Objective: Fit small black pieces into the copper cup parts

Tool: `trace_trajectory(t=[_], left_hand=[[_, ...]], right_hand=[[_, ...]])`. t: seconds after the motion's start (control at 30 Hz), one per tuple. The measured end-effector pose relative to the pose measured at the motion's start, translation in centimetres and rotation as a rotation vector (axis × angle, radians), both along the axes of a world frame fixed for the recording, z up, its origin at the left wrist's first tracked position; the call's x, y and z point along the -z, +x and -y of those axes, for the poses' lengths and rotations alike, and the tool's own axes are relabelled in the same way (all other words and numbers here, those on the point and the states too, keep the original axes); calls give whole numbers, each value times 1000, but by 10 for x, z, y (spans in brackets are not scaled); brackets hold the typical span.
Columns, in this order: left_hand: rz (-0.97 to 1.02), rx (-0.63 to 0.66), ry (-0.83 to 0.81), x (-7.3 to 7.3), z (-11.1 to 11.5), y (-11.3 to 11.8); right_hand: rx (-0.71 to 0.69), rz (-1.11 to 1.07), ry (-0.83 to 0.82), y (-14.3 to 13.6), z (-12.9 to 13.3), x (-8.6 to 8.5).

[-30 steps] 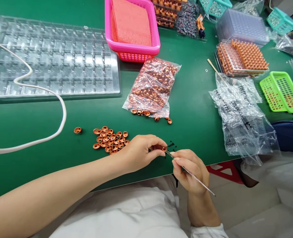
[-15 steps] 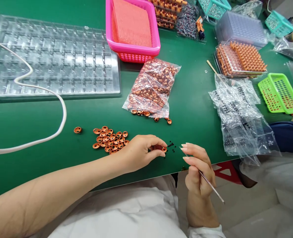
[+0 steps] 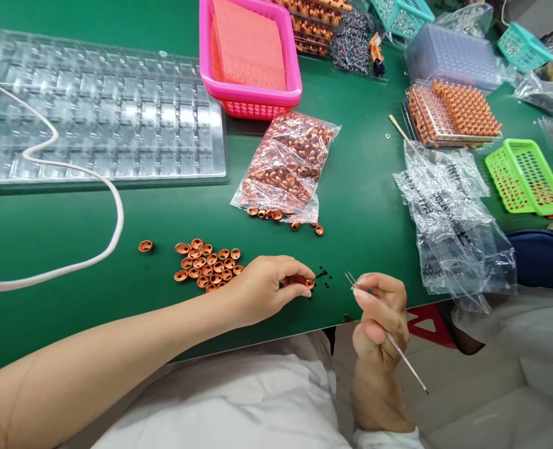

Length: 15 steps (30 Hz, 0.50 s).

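A small copper-orange cup-shaped ring (image 3: 309, 284) sits between the thumb and forefinger of my left hand (image 3: 267, 290), which is closed in a pinch near the table's front edge. To its right, my right hand (image 3: 383, 312) is closed around thin metal tweezers (image 3: 408, 363). Two slender tips stand apart, pointing up and left, and nothing visible is between them. Tiny black pieces (image 3: 323, 274) lie scattered on the green table just beyond the ring. Left of my left wrist is a cluster of similar orange rings (image 3: 207, 264), partly covered by my hand. One more ring (image 3: 146, 246) lies apart.
A clear bag of orange rings (image 3: 290, 165) lies ahead, with loose ones at its mouth. Behind it stands a pink basket (image 3: 257, 100). A clear plastic tray (image 3: 98, 118) and white cable (image 3: 112, 206) occupy the left; plastic bags (image 3: 454, 224) and a green basket (image 3: 526, 178) the right.
My right hand has drawn slightly down and right with the tweezers, its fingers curling in more. The tweezer tips now show more clearly. My left hand stays put with the ring.
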<state>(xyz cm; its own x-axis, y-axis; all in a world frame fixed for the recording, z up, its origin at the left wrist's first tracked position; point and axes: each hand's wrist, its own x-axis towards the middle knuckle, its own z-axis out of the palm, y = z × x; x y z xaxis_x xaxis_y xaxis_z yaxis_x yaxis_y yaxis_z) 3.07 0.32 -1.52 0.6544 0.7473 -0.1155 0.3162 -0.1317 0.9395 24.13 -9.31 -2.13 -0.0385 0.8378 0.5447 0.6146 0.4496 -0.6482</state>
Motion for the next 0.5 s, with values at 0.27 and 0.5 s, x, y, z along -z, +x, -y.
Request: trace_trajectory(t=[0.27, 0.5], left_hand=[[9, 15, -7, -1, 1, 0], [7, 41, 3, 2, 1, -1]], right_hand=[[-25, -340, -115, -9, 5, 2], [-11, -310, -205, -8, 10, -3]])
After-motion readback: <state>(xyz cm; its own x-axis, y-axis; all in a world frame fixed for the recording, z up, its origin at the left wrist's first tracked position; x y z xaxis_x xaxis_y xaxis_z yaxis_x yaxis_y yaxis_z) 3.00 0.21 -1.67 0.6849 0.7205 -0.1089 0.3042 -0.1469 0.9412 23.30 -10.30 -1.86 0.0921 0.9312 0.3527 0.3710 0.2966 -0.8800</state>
